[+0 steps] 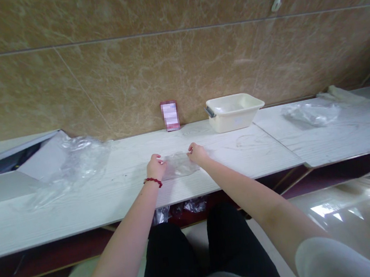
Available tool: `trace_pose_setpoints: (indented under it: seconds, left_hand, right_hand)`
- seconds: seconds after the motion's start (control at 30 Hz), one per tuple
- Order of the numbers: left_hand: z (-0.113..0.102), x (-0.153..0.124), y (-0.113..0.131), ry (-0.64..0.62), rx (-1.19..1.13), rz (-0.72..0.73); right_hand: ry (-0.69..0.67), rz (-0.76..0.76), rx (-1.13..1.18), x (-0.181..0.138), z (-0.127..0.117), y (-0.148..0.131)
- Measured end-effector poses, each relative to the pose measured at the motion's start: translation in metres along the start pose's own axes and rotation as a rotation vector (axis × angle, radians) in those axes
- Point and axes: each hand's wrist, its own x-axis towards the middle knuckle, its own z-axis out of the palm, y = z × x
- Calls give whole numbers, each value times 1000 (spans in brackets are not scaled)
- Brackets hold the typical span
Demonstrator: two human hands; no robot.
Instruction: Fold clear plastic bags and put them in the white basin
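A clear plastic bag lies nearly flat on the white wood-grain counter, spread between my two hands. My left hand, with a dark red bead bracelet at the wrist, pinches the bag's left side. At the upper right of the bag, my right hand has thumb and fingers closed on its edge. Whether anything lies inside the bag I cannot make out.
Behind my hands, a phone-like upright object leans on the tiled wall. A cream plastic bin stands right of it. On the left sits a white box beside crumpled clear plastic; more plastic lies at right.
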Motion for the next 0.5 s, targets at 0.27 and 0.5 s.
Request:
trace_pose_setpoints:
  seconds: [0.27,0.5]
  left_hand:
    - [-4,-14,16,120,359,360]
    - [21,-25,21,-222,522,563]
  right_hand:
    - [-6,2,-3,2,4,3]
    - [-6,-10,11,3,3,4]
